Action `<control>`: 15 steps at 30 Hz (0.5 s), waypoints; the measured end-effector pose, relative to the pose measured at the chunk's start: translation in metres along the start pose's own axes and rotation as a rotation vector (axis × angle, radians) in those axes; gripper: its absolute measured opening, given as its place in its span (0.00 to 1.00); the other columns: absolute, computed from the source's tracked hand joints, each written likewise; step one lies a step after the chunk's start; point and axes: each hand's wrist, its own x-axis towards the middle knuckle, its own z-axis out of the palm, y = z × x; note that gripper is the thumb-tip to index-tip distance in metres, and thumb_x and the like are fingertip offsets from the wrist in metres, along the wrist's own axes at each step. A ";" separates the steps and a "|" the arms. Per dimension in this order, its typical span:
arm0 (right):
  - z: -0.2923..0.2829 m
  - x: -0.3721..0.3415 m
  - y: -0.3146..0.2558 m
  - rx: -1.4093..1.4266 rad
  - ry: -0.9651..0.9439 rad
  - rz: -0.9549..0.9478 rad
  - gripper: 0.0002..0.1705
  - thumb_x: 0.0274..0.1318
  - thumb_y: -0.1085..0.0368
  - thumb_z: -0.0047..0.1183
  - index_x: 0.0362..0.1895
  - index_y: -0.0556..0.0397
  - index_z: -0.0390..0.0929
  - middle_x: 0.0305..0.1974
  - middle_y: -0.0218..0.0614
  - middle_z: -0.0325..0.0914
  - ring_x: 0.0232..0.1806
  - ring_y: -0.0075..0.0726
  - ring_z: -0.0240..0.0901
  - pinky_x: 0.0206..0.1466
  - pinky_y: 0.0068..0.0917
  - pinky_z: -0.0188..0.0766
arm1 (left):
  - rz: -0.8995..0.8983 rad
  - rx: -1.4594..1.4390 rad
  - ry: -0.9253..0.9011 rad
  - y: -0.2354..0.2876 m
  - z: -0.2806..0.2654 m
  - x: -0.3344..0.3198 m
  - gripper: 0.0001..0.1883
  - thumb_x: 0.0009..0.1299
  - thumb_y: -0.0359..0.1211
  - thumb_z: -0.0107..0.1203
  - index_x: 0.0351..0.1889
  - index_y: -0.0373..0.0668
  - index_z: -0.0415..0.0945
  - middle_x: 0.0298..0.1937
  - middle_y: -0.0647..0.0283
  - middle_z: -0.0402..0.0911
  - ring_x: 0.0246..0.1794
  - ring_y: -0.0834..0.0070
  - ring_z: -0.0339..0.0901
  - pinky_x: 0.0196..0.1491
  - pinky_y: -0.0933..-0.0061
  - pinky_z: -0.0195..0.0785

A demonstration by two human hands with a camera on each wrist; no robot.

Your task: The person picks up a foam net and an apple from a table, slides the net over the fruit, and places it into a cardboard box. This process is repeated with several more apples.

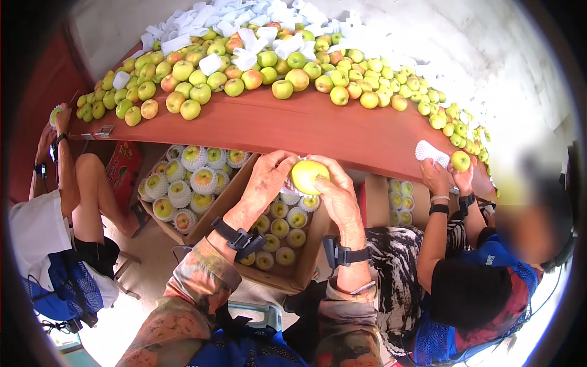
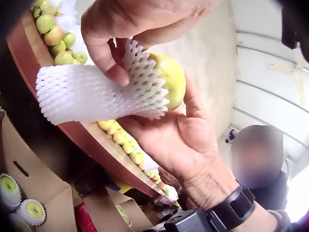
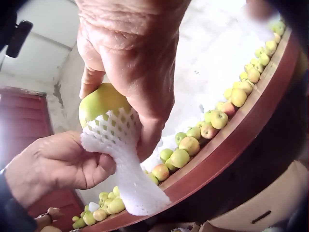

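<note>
A yellow-green apple point(image 1: 310, 177) is held between both hands over the table's front edge. White foam netting point(image 2: 82, 94) covers part of the apple point(image 2: 170, 79), and its narrower end hangs free. My left hand point(image 1: 267, 181) pinches the rim of the netting; in the right wrist view the left hand point(image 3: 63, 162) is below the apple point(image 3: 101, 104). Around the apple's other side curl the fingers of my right hand point(image 1: 337, 196), seen as the right hand point(image 2: 178, 140) under it in the left wrist view.
Apples point(image 1: 234, 87) and foam nets point(image 1: 202, 21) are heaped along the back of the red-brown table point(image 1: 263, 125). Below are cardboard boxes point(image 1: 235, 196) of netted apples. A person point(image 1: 483, 275) at the right holds an apple and net; another person point(image 1: 61, 214) is at the left.
</note>
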 end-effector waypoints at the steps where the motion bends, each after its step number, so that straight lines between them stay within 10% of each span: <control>1: -0.001 0.000 0.000 0.000 -0.017 0.001 0.26 0.51 0.68 0.60 0.57 0.57 0.74 0.50 0.33 0.76 0.52 0.27 0.71 0.58 0.26 0.68 | -0.075 -0.010 -0.046 0.005 -0.003 0.000 0.10 0.73 0.32 0.50 0.40 0.34 0.77 0.31 0.62 0.80 0.33 0.74 0.77 0.39 0.70 0.70; 5: -0.003 -0.001 0.006 -0.042 -0.071 0.000 0.26 0.51 0.67 0.61 0.56 0.57 0.75 0.49 0.33 0.77 0.51 0.27 0.72 0.57 0.27 0.69 | 0.320 0.517 0.119 -0.002 -0.001 -0.003 0.06 0.70 0.29 0.52 0.39 0.36 0.78 0.34 0.54 0.79 0.35 0.59 0.79 0.40 0.62 0.70; 15: 0.005 -0.005 -0.008 -0.123 0.016 0.077 0.35 0.43 0.77 0.63 0.60 0.56 0.69 0.52 0.39 0.75 0.53 0.31 0.72 0.56 0.29 0.72 | 0.452 0.647 0.155 0.009 0.005 -0.013 0.03 0.69 0.28 0.53 0.37 0.39 0.74 0.34 0.50 0.74 0.37 0.47 0.74 0.39 0.57 0.69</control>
